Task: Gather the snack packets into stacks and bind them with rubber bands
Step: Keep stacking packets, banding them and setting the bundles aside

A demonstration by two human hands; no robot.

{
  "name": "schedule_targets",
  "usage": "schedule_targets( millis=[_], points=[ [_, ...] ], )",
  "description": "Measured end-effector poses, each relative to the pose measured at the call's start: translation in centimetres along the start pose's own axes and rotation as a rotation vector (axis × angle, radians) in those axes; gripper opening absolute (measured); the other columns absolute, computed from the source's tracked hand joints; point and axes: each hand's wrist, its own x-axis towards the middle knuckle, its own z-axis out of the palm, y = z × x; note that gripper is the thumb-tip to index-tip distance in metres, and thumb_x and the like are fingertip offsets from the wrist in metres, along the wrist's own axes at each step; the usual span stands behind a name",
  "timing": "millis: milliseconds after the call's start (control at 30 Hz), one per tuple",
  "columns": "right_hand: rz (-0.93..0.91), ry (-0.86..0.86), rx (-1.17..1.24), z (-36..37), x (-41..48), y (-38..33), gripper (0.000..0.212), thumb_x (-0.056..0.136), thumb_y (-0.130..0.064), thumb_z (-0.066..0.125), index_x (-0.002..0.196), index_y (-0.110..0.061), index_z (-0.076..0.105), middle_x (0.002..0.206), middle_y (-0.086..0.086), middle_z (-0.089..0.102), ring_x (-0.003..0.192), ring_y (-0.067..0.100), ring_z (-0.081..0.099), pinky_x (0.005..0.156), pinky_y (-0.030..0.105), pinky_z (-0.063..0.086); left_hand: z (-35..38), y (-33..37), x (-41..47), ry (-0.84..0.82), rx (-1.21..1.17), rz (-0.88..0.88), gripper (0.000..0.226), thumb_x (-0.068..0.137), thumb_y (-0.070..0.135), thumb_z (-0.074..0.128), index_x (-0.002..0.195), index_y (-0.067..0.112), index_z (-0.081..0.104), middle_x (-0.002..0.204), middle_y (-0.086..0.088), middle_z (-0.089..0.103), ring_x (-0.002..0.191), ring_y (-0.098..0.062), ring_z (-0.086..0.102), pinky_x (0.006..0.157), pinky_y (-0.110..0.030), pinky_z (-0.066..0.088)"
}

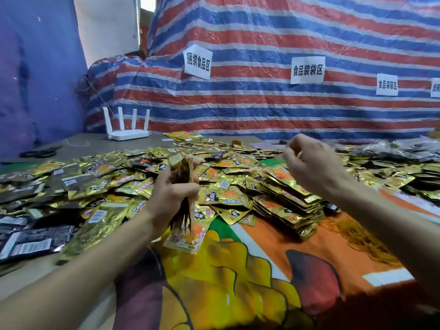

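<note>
I am gripping the packet stack (182, 169), judged slippery and floppy, mid-height in my left hand (170, 198) at frame centre; right hand (309, 163) is hovering curled, contents unclear.

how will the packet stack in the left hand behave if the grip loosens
The stack looks like glossy foil, so packets would probably slide apart; its lower ends already splay below the left hand. Each packet seems thin and light, likely bending easily.
</note>
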Motion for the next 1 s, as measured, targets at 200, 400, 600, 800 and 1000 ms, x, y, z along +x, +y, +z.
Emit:
schedule_targets(
  millis=[200, 400, 600, 800, 1000],
  points=[
    [-0.096, -0.238, 0.352, 9.2, 0.5, -6.4, 0.016, 0.102, -0.028, 0.058, 0.100, -0.015, 0.067, 0.090, -0.008, 0.063, 0.074, 0.003, 0.055, 0.063, 0.022, 0.045, -2.5, -0.8, 0.1, -0.036, -0.209, -0.230, 0.071, 0.057, 0.004, 0.054, 0.127, 0.002, 0.061, 0.076, -0.007, 0.054, 0.065, -0.019, 0.050, 0.058, -0.034, 0.043],
    [-0.048, -0.254, 0.675, 15.5, -0.2, -8.6, 0.014, 0.099, -0.019, 0.064, 0.093, -0.008, 0.071, 0.104, -0.013, 0.075, 0.077, -0.004, 0.064, 0.069, 0.017, 0.050, -4.3, -0.7, -0.1, -0.002, -0.104, -0.275, 0.041, 0.055, 0.005, 0.057, 0.095, 0.004, 0.068, 0.082, -0.016, 0.047, 0.071, -0.026, 0.046, 0.069, -0.038, 0.038],
    [0.025, -0.238, 0.848, 15.9, -0.8, -7.6, 0.014, 0.095, -0.022, 0.067, 0.082, -0.019, 0.070, 0.067, -0.008, 0.062, 0.060, 0.002, 0.053, 0.056, 0.020, 0.044, -5.5, -1.3, 0.9, 0.087, -0.101, -0.322, 0.052, 0.052, 0.003, 0.060, 0.103, 0.009, 0.069, 0.080, -0.010, 0.061, 0.068, -0.021, 0.058, 0.071, -0.038, 0.044],
    [0.294, -0.577, 1.320, 14.8, -0.5, -7.3, 0.024, 0.094, -0.011, 0.057, 0.073, -0.010, 0.068, 0.081, 0.008, 0.064, 0.071, 0.013, 0.054, 0.058, 0.024, 0.038, -5.6, -1.0, 0.6, -0.178, -0.337, -0.469, 0.063, 0.045, 0.003, 0.065, 0.108, 0.005, 0.066, 0.083, -0.008, 0.053, 0.070, -0.021, 0.053, 0.068, -0.038, 0.046],
    [0.416, -0.632, 1.869, 12.9, -0.4, -7.2, 0.026, 0.078, -0.012, 0.043, 0.056, -0.013, 0.056, 0.062, 0.007, 0.054, 0.087, 0.038, 0.057, 0.100, 0.042, 0.048, -4.9, -0.2, 0.1, -0.341, -0.424, -0.463, 0.055, 0.055, 0.006, 0.060, 0.110, 0.007, 0.055, 0.084, -0.008, 0.048, 0.075, -0.023, 0.046, 0.074, -0.039, 0.039]
  ],
)
